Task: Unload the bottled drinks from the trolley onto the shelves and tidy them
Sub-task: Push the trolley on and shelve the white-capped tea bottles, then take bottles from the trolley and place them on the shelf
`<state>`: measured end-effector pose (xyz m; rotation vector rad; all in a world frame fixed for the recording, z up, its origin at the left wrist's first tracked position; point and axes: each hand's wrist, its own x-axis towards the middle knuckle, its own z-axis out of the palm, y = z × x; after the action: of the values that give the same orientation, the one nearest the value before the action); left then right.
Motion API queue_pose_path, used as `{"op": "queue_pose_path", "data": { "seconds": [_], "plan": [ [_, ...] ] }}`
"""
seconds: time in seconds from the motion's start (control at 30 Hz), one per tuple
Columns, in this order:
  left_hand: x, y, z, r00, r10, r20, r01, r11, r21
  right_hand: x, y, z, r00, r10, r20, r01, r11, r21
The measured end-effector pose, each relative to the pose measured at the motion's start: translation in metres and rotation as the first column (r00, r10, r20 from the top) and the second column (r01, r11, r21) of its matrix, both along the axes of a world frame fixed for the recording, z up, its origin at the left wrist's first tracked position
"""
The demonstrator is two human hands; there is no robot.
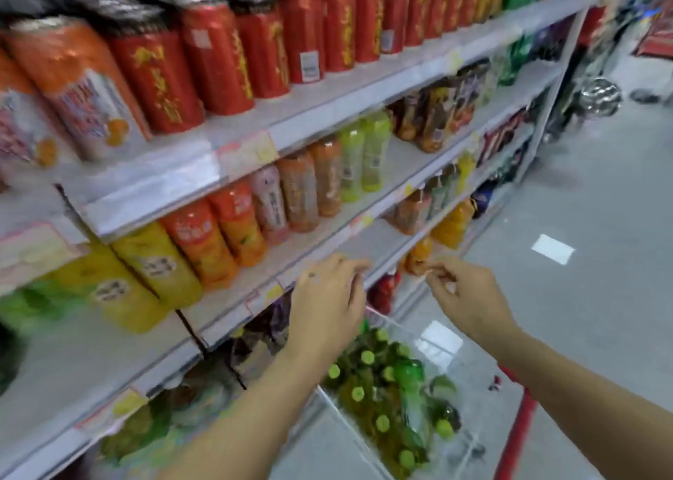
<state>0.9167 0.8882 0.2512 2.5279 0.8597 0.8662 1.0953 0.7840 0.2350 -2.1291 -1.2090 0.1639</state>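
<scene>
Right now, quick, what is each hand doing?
Left hand: open, holding nothing.
Right hand: curled, but too blurred to tell if it holds anything.

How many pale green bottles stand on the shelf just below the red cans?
2. One pale green bottle stands beside the orange-brown bottles; the other is just right of it, next to the dark bottles. More may be hidden behind.

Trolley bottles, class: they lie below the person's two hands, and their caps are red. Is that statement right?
Not quite. The head view shows the trolley bottles lying below the left hand and the right hand, but their caps are bright green, not red.
</scene>
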Motion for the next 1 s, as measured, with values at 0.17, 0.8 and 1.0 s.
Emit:
{"op": "queue_pose_path", "data": {
  "seconds": [0.17,0.8,1.0],
  "plan": [
    [0.030,-0.056,-0.073,0.992,-0.061,-0.113,0.032,0.969,-0.244,0.037,-0.065,-0.065,0.985,-0.134,-0.106,0.099,0.953,-0.285],
    [0.283,-0.285,-0.148,0.982,0.045,-0.186,-0.161,0.716,-0.679,0.256,-0.282,-0.117,0.893,-0.104,-0.438,-0.087,0.914,-0.396],
    [0.299,-0.263,-0.148,0.960,0.189,-0.207,-0.280,0.666,-0.691,0.297,-0.240,-0.112,0.879,0.003,-0.476,-0.183,0.925,-0.333]
  ]
}}
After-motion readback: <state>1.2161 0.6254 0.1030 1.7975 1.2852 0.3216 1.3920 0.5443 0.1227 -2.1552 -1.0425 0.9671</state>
